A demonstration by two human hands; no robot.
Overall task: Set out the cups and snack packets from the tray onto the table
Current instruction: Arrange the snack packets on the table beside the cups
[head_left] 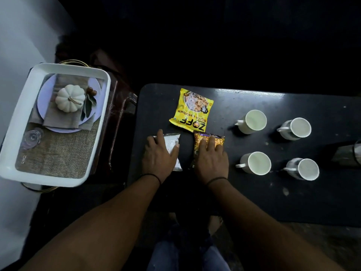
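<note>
Left hand (159, 155) lies on the silver packet (172, 145), thumb and fingers curled round its sides, grasping it flat on the black table (293, 202); right hand (212, 160) rests on the orange packet (209, 138) just to the right, fingers nearly straight, pressing rather than clasping; yellow packet (192, 110) lies just beyond both, untouched; four white cups (252, 122) stand in two pairs at right, well apart from the hands; white tray (13, 132) sits far left on a separate stand.
</note>
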